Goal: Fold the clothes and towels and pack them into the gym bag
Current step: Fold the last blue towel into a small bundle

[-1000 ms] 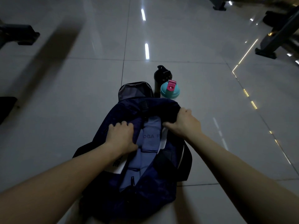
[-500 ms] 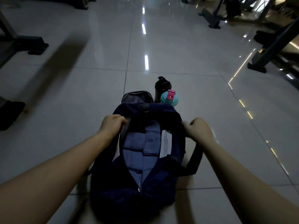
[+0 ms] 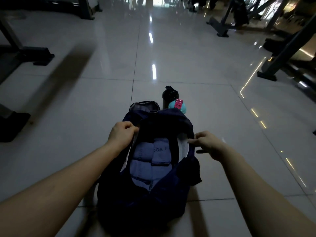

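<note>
The left hand is pinching the left edge of the gym bag opening, fingers curled shut on the dark fabric. Across the opening, the right hand is gripping the right edge, thumb and fingers closed on it beside a white label. Between the two grips, folded blue towels are lying packed inside the bag, which is sitting on the tiled floor. Just beyond the hands, past the bag's far end, a black bottle and a teal bottle are standing touching each other.
</note>
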Tool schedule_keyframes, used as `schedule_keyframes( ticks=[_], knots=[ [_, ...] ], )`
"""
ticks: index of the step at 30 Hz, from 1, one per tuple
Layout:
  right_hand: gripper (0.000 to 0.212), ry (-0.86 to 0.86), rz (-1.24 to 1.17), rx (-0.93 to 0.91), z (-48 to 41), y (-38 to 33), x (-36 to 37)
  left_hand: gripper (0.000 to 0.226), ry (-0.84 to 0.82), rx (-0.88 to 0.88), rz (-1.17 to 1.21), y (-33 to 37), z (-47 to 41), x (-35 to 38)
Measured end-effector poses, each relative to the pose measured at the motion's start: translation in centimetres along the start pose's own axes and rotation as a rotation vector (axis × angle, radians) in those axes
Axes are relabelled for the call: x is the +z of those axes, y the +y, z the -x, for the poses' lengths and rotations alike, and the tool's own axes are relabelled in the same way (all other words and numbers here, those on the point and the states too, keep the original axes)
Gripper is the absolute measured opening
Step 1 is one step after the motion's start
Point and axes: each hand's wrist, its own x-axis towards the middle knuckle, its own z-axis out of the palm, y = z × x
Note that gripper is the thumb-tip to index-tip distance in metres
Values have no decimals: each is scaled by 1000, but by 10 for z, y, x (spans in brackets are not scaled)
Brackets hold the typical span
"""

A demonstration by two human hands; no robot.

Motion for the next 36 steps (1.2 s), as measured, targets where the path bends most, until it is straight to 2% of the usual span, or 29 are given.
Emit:
schedule_keyframes(
  ticks=[2, 4, 6, 8, 10, 13, 16, 20, 23, 26, 31, 33, 36],
  knots=[
    [11, -149, -177, -31, 7, 11, -2, 35, 0, 20, 33, 1, 3, -2],
    [13, -164, -104, 22, 7, 19, 8, 36, -6, 21, 37, 0, 5, -4],
    [25, 7, 195, 52, 3, 18, 22, 37, -24, -21, 4, -4, 7, -4],
    [47, 250, 472, 31, 6, 11, 37, 35, -69, -78, -41, -9, 8, -5],
    [55, 320, 610, 7, 19, 0, 55, 32, -116, -106, -86, -10, 9, -10],
    [35, 276, 801, -20, 31, -1, 79, 44, -150, -22, -352, -7, 13, -20],
    [23, 172, 661, -65, 26, 5, 79, 42, -263, -8, -470, 6, 21, -20],
    [34, -68, 491, -141, 35, -7, 50, 30, -363, -83, -245, 33, 34, -14],
    [19, -180, 273, -145, 52, -12, 24, 24, -397, -119, -85, 51, 44, -15],
    [30, -108, 205, -164, 64, -12, -7, 23, -403, -131, 64, 75, 54, -13],
    [40, 42, 240, -175, 91, -6, -54, 22, -487, -156, 172, 112, 76, 21],
    [33, 64, 321, -167, 107, -3, -73, 19, -536, -156, 186, 125, 91, 42],
    [35, 106, 599, -116, 128, 4, -109, 14, -633, -150, 257, 150, 124, 81]
  ],
)
